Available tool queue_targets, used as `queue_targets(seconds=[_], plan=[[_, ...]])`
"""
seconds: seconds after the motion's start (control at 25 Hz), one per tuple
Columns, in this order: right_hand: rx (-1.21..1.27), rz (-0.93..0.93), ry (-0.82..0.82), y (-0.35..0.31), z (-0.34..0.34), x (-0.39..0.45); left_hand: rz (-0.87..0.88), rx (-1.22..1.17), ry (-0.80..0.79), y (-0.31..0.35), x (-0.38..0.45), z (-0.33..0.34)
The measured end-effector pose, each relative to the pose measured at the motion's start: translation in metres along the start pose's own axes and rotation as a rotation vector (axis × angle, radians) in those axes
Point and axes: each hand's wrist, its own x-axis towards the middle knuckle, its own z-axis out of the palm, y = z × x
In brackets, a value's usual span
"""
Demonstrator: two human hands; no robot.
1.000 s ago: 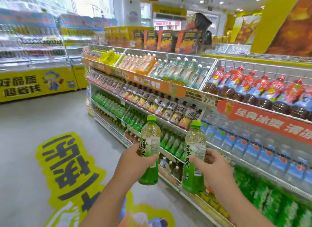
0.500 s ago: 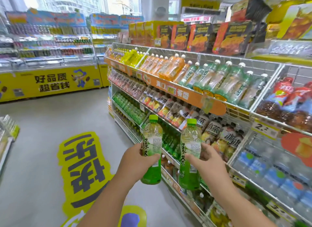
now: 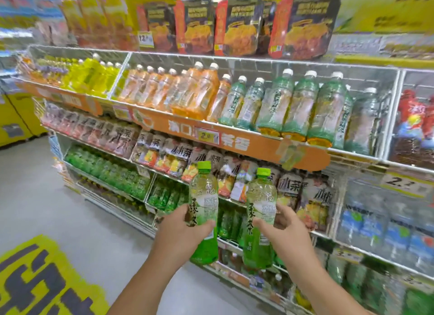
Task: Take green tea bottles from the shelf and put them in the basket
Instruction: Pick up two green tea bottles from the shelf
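I hold two green tea bottles upright in front of the drinks shelf (image 3: 234, 142). My left hand (image 3: 180, 232) grips the left green tea bottle (image 3: 203, 197) around its middle. My right hand (image 3: 285, 230) grips the right green tea bottle (image 3: 260, 204) the same way. Both bottles have green caps, pale labels and green bases. More green bottles (image 3: 110, 171) lie on a lower shelf to the left. No basket is in view.
The wire shelving holds orange drinks (image 3: 187, 91), pale green bottles (image 3: 296, 106), brown-labelled tea (image 3: 164, 150) and blue water bottles (image 3: 375, 223). Boxed snacks (image 3: 234, 26) stand on top. Grey floor with a yellow floor sticker (image 3: 42, 279) lies to the left.
The view has swung right and closer to the shelf, which now fills the frame. Both hands still hold their bottles upright, slightly further apart.
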Motion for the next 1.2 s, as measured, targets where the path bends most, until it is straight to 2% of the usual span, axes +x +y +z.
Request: queue_targets(seconds=[0.16,0.48,0.76,0.92,1.2], plan=[[0.006,0.066,0.108,-0.001,0.030,0.014,0.035,0.050,-0.095,0.001,0.051,-0.015],[0.007,0.134,0.111,0.021,0.037,0.056,0.006,-0.031,-0.217,-0.011,0.107,0.021],[0.031,0.262,0.234,0.093,0.081,0.070,0.046,0.011,-0.406,-0.059,0.145,0.060],[0.042,0.352,0.294,0.124,0.115,0.075,0.007,0.041,-0.497,-0.102,0.169,0.081],[0.038,0.433,0.383,0.243,0.152,0.121,-0.135,0.052,-0.507,-0.197,0.216,0.151]])
